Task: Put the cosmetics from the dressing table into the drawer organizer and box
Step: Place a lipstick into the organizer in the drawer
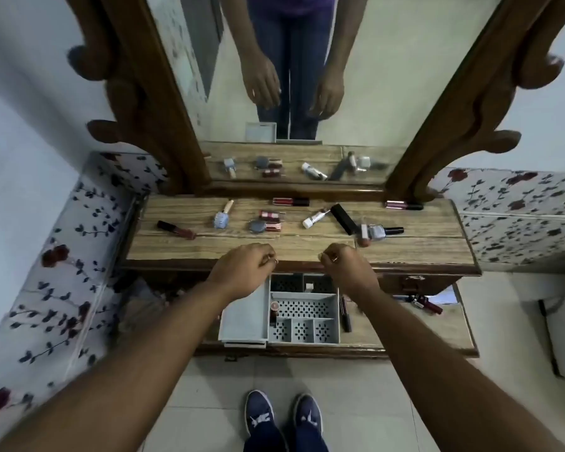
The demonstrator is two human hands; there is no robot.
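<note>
Nearest to the camera are 2 blue shoes (282, 419) on the tiled floor. Above them the open drawer (405, 331) holds a grey organizer (304, 313) with a plain box (243, 316) at its left side. 1 lipstick (273, 313) stands in the organizer's left edge compartment. A dark tube (345, 314) lies beside the organizer on its right, with its long axis running front to back.

The left hand (245, 267) and the right hand (346, 267) are both over the front edge of the surface (307, 247). Their fingers are curled loosely inward, and neither hand holds anything.

Farther on the surface lie the cosmetics. At the left a dark lip gloss (176, 230) lies along the surface, cap to the left. A pale blue nail polish (223, 216) points its cap to the back. In the middle are a round compact (256, 226) and a pink tube (269, 214). A white tube (313, 218) lies diagonally, and a black lipstick case (343, 218) lies diagonally too. A silver nail polish (377, 230) has its black cap to the right. At the back 2 glosses (291, 201) (403, 205) lie left to right.

Behind stands the mirror (307, 76) in a carved wooden frame (137, 102).
</note>
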